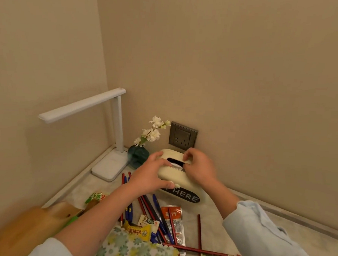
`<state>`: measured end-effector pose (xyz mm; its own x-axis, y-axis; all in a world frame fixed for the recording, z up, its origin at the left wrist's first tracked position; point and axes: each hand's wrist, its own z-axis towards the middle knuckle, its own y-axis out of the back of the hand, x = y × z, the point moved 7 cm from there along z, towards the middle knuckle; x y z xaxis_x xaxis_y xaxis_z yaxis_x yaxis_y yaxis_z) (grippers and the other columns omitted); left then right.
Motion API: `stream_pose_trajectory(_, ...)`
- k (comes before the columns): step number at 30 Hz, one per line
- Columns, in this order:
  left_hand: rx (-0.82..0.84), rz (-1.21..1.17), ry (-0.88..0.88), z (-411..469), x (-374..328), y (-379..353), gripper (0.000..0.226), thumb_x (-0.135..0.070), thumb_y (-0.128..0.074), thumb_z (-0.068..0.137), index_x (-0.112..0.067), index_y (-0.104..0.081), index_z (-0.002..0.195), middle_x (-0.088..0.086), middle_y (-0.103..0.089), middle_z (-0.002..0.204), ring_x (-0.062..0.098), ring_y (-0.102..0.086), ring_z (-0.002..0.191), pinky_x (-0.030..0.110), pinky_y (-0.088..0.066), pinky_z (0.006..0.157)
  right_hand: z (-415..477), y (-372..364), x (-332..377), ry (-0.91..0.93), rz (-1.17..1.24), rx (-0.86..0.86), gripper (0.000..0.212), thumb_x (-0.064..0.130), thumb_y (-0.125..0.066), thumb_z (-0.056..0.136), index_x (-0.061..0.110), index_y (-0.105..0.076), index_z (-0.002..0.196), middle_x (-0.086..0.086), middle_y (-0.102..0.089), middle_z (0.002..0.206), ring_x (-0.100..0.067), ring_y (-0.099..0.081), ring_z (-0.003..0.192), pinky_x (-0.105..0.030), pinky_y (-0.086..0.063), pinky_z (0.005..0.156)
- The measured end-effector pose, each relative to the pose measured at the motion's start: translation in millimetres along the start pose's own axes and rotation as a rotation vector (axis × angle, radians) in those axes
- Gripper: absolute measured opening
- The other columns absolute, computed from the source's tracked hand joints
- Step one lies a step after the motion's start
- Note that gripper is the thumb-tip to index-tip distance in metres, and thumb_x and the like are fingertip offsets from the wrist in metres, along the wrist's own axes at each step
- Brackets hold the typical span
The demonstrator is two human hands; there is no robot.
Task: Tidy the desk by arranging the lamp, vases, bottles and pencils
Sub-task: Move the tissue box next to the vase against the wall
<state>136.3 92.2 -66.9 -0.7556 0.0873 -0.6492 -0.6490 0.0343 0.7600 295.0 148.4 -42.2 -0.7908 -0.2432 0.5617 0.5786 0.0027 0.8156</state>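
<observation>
A cream tissue box (172,174) with a black "HERE" label stands near the wall socket. My left hand (151,174) grips its left end, thumb on the front. My right hand (198,166) pinches the lid edge by the slot with curled fingers. A white desk lamp (111,144) stands in the corner, and a dark teal vase (137,155) with white flowers sits beside it. Several red and blue pencils (158,216) lie scattered on the desk in front of the box.
Snack packets (175,221) lie among the pencils. A floral cloth (133,248) is at the bottom edge and a wooden board (29,226) at the lower left. A wall socket (182,137) sits behind the box. Walls close the desk on the left and behind.
</observation>
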Motion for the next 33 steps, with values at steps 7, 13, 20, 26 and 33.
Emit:
stream_pose_trajectory(7,0.038,0.014,0.022,2,14,-12,0.066,-0.056,-0.078,0.062,-0.046,-0.051,0.121,-0.019,-0.014,0.154,0.012,-0.032,0.135,0.036,-0.04,0.101,1,-22,-11,-0.035,0.03,0.048,0.03,0.007,-0.061,0.076,0.035,-0.052,0.079,0.013,-0.057,0.085,-0.015,-0.057,0.082,-0.031,-0.046,0.067)
stream_pose_trajectory(13,-0.025,0.048,0.009,-11,9,-16,0.072,-0.053,-0.072,0.074,-0.039,-0.04,0.137,-0.012,-0.011,0.158,0.016,-0.017,0.144,0.043,-0.032,0.112,-9,-20,-10,-0.01,0.028,0.043,0.022,0.019,-0.06,0.082,0.033,-0.062,0.098,0.01,-0.063,0.106,-0.016,-0.057,0.103,-0.036,-0.048,0.087)
stream_pose_trajectory(20,-0.074,0.349,-0.016,-37,-8,-44,0.086,-0.037,-0.055,0.092,-0.024,0.006,0.151,0.003,0.02,0.158,0.022,0.028,0.142,0.038,0.012,0.114,-31,-21,-12,-0.075,-0.138,0.198,0.055,0.038,-0.05,0.088,0.031,-0.041,0.142,-0.004,-0.032,0.153,-0.029,-0.021,0.142,-0.049,-0.025,0.113)
stream_pose_trajectory(26,0.041,0.273,0.072,-46,0,-50,0.083,-0.028,-0.051,0.093,-0.032,0.01,0.15,-0.001,0.03,0.156,0.03,0.037,0.137,0.051,-0.009,0.117,-53,-29,-21,-0.128,-0.177,0.384,0.081,0.039,-0.057,0.084,0.037,-0.012,0.152,-0.001,0.009,0.162,-0.041,0.011,0.145,-0.055,-0.016,0.116)
stream_pose_trajectory(33,0.108,0.178,0.063,-42,-6,-53,0.082,-0.023,-0.052,0.093,-0.036,0.006,0.15,-0.012,0.033,0.152,0.029,0.042,0.133,0.051,-0.013,0.116,-65,-25,-27,-0.07,-0.334,0.336,0.079,0.034,-0.06,0.091,0.04,-0.01,0.152,-0.006,0.014,0.161,-0.04,-0.005,0.146,-0.048,-0.03,0.114)
